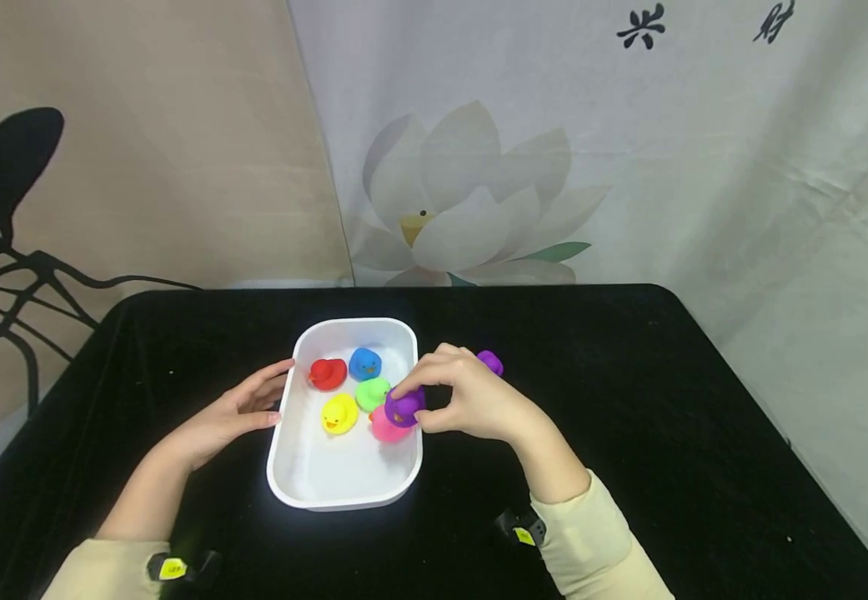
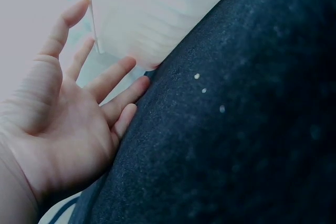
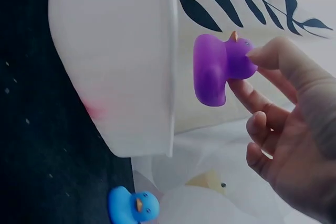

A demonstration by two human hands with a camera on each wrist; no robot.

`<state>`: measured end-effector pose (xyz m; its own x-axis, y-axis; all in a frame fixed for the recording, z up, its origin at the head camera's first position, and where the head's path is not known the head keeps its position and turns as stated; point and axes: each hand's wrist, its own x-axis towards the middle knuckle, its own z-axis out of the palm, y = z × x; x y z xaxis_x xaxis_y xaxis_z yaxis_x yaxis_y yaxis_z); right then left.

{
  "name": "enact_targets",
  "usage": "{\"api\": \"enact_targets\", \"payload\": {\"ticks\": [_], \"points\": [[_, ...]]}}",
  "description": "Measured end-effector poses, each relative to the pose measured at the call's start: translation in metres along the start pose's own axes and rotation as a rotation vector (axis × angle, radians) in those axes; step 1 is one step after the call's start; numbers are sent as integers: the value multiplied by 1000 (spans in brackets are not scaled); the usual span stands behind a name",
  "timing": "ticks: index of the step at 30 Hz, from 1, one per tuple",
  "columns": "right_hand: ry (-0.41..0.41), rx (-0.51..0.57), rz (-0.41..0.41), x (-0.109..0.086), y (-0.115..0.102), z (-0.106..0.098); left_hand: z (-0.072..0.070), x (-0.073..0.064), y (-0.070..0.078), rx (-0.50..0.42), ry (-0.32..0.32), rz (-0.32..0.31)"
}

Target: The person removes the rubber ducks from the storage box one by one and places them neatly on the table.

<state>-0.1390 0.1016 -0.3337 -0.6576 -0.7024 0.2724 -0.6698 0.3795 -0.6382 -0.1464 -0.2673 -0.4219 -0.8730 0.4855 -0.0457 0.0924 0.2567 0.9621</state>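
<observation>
My right hand (image 1: 471, 396) pinches a purple rubber duck (image 1: 405, 407) between thumb and fingers, over the right side of a white plastic tub (image 1: 332, 487). In the right wrist view the purple duck (image 3: 212, 69) is held by its head, above the tub's rim. My left hand (image 1: 234, 414) rests its spread, relaxed fingers at the tub's left rim. Inside lie a red duck (image 1: 328, 374), a blue duck (image 1: 365, 364), a green duck (image 1: 371, 393), a yellow duck (image 1: 339, 414) and a pink duck (image 1: 387, 428), which the held one partly covers.
Another purple toy (image 1: 489, 362) lies on the black tablecloth (image 1: 629, 433), partly hidden behind my right hand. Beyond the tub in the right wrist view stands a blue-looking duck (image 3: 131, 205). A printed cloth backdrop (image 1: 479, 192) hangs behind the table.
</observation>
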Motion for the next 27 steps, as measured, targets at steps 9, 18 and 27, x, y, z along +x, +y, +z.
{"api": "enact_targets", "payload": {"ticks": [9, 18, 27], "points": [[53, -2, 40, -12, 12, -20, 0, 0, 0, -7, -4, 1], [93, -13, 55, -23, 25, -40, 0, 1, 0, -3, -6, 8], [46, -97, 57, -30, 42, -64, 2, 1, -1, 41, 18, -17]]}}
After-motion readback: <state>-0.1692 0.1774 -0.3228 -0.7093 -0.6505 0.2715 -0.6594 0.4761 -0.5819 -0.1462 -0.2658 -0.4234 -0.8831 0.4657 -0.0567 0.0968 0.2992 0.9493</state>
